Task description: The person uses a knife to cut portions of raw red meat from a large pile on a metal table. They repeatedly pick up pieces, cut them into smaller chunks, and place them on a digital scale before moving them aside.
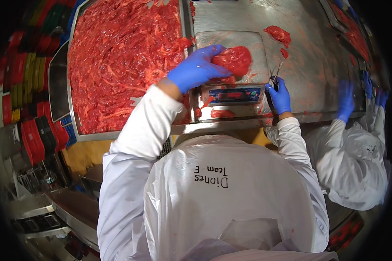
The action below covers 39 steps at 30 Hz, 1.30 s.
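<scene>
In a blue glove, my left hand (195, 69) is closed around the left side of a lump of raw red meat (237, 61). The lump is above the steel platform of a weighing scale (258, 45); whether it touches the platform, I cannot tell. To the right of the scale's display, my right hand (280, 97), also gloved in blue, grips a pair of scissors (275, 75) by the dark handles. Their blades are parted and point away from me. Small meat scraps (222, 113) lie in front of the display.
A large steel tray (75, 108) heaped with raw meat fills the left. Two loose meat pieces (278, 35) lie on the steel table (311, 71) beyond the scissors. At right, a co-worker's blurred gloved hand (346, 101) is over the table. Coloured crates (32, 141) stand far left.
</scene>
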Each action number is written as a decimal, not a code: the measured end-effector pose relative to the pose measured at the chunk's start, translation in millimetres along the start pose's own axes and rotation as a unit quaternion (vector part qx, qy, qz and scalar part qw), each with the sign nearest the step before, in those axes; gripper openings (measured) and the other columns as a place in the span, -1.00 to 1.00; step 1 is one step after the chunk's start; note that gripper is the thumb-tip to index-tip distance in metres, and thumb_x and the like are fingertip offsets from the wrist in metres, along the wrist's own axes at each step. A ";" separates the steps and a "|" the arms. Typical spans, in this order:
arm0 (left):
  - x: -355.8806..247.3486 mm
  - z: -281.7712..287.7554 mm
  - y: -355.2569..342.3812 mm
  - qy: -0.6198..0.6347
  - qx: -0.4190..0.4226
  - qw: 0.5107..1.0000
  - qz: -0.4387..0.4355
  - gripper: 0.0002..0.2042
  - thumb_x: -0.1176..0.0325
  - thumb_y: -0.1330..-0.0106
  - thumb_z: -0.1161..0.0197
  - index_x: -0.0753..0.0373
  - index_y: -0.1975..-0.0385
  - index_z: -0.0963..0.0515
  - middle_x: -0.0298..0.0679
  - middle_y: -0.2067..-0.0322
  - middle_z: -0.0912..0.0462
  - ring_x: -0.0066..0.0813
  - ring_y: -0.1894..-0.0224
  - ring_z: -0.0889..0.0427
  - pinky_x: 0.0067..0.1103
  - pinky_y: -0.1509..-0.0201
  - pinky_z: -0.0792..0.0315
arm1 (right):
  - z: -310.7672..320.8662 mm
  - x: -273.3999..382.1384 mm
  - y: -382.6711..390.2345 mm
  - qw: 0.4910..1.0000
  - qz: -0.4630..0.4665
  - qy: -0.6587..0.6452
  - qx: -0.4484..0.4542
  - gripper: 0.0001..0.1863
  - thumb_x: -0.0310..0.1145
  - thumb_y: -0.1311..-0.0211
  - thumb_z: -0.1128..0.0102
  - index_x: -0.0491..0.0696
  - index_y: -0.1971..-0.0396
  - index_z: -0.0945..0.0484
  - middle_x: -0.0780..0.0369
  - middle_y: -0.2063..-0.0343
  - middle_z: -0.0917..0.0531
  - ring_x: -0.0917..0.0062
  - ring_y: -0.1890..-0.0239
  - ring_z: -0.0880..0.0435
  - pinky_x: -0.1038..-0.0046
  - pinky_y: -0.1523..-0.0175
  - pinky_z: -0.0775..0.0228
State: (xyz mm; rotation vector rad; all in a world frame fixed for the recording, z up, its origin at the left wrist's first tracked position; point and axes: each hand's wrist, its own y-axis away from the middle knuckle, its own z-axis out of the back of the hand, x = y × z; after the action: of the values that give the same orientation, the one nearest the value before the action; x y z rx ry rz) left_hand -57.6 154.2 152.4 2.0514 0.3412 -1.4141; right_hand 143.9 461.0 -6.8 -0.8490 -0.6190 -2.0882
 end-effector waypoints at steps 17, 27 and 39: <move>52.0 59.5 40.5 -0.094 -0.120 0.988 -0.021 -0.90 0.53 -0.18 -0.31 0.27 0.32 -0.59 -0.35 0.39 -0.64 -0.60 0.33 -0.60 -0.53 0.20 -0.53 | 13.3 38.9 93.8 0.967 -0.068 -0.243 0.033 -0.64 -0.43 -0.32 -0.38 -0.17 -0.04 -0.50 0.22 0.06 -0.70 0.63 0.01 -0.67 0.53 -0.11 -0.54; 74.7 77.9 24.1 -0.272 -0.269 0.923 -0.050 -0.69 0.38 -0.22 -0.40 0.29 0.04 -0.64 -0.15 0.24 -0.73 -0.39 0.24 -0.70 -0.49 0.10 -0.56 | 8.8 56.9 100.4 0.985 0.019 -0.158 0.063 -0.69 -0.40 -0.27 -0.44 -0.19 0.09 -0.56 0.36 0.28 -0.57 0.76 0.25 -0.51 0.59 0.04 -0.48; 17.9 -17.1 -7.9 -0.546 -0.006 0.833 -0.088 -0.86 0.37 -0.18 -0.41 0.27 0.33 -0.67 -0.17 0.41 -0.69 -0.27 0.33 -0.70 -0.38 0.20 -0.53 | -14.3 152.8 18.8 0.989 0.081 -0.109 -0.054 -0.12 -0.19 -0.23 -0.43 -0.18 -0.44 -0.16 -0.01 -0.35 -0.36 0.17 -0.36 -0.41 0.21 -0.43 -0.26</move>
State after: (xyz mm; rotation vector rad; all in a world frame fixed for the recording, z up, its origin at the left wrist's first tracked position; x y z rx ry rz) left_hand -42.0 168.6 137.5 0.9131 0.0291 -2.3966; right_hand 82.1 367.3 99.6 -1.1604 -0.5349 -1.9110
